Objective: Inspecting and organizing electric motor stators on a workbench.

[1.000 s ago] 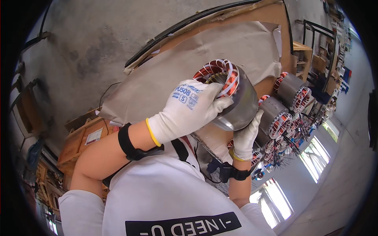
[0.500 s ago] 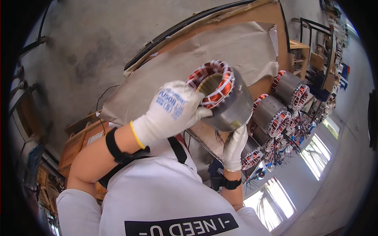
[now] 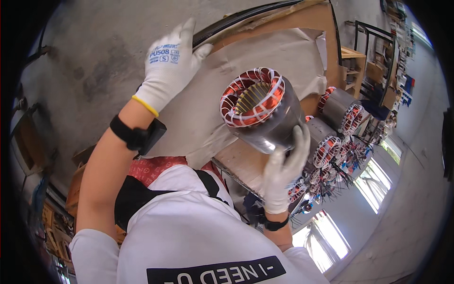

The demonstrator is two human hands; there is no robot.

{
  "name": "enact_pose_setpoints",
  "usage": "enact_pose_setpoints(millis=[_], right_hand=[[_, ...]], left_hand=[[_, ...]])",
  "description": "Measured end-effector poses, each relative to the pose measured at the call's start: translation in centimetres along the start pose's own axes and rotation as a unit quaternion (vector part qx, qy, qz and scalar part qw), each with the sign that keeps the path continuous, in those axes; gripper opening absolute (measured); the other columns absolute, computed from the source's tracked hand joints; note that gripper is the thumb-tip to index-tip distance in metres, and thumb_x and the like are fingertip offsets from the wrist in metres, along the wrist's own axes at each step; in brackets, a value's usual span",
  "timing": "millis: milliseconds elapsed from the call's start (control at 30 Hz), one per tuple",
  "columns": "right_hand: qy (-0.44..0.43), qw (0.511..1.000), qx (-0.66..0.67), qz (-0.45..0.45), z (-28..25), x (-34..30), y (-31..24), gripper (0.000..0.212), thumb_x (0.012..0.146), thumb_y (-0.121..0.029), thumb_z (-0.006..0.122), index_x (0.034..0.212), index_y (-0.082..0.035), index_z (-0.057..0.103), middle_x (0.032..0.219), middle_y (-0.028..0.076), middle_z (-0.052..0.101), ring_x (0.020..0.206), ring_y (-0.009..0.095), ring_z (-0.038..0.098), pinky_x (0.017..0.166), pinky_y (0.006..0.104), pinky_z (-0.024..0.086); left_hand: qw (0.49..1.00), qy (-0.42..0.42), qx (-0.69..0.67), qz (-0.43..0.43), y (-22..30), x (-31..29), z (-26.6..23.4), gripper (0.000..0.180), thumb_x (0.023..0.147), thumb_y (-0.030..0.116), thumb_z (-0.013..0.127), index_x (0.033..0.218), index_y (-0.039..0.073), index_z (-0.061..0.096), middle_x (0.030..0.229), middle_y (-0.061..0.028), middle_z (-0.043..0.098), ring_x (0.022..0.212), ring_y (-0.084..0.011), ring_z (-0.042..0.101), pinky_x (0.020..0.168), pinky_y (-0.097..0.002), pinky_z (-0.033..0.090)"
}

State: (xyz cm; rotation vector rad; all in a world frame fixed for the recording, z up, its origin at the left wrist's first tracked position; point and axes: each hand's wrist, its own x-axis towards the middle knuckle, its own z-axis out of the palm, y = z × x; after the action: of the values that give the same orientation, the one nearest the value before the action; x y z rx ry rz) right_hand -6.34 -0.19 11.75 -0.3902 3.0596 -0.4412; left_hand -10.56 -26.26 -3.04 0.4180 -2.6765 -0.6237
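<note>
A motor stator (image 3: pixel 279 116), a grey steel cylinder with red-orange copper windings laced in white, stands with its open bore facing up. It rests at the right part of the brown paper. My right hand (image 3: pixel 286 165), in a white glove, is at its near right side with fingers stretched and apart. Its fingertips overlap the steel shell; whether they touch it is hard to see. My left hand (image 3: pixel 172 61), gloved too, hovers over the paper's far left edge, apart from the stator. Its fingers are extended and hold nothing.
Brown paper (image 3: pixel 265 47) covers the worktable, whose far edge has a dark rim (image 3: pixel 236 21). More stators (image 3: pixel 338 106) lie on their sides to the right, with dark lead wires (image 3: pixel 343 175) hanging off. A wooden shelf (image 3: pixel 352 71) stands beyond.
My left hand has let go of the stator's upper winding and moved far and left. The stator now stands more upright. My right hand's fingers have spread along its side.
</note>
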Motion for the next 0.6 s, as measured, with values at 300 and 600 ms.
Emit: enact_pose_setpoints(millis=[300, 600], right_hand=[[0.05, 0.996, -0.057, -0.056, 1.7, 5.1, 2.5, 0.067, 0.101, -0.047, 0.042, 0.137, 0.009, 0.041, 0.143, 0.036, 0.037, 0.132, 0.055, 0.033, 0.108, 0.0608, 0.027], [0.095, 0.988, -0.033, -0.116, 2.6, 11.6, 4.9, 0.05, 0.103, -0.026, 0.036, 0.136, 0.01, 0.044, 0.139, 0.028, 0.05, 0.127, 0.044, 0.048, 0.107, 0.0526, 0.035]], left_hand=[[0.966, -0.239, -0.013, -0.102, 0.1, -0.4, 0.7, 0.046, 0.096, 0.049, 0.051, 0.115, 0.008, 0.059, 0.09, -0.0164, 0.071, 0.08, -0.034, 0.07, 0.071, -0.0463, 0.055], [0.973, -0.21, 0.003, -0.1, 0.8, 0.1, 0.7, 0.042, 0.092, 0.046, 0.057, 0.109, 0.008, 0.061, 0.079, -0.0137, 0.069, 0.067, -0.0325, 0.069, 0.066, -0.0448, 0.055]])
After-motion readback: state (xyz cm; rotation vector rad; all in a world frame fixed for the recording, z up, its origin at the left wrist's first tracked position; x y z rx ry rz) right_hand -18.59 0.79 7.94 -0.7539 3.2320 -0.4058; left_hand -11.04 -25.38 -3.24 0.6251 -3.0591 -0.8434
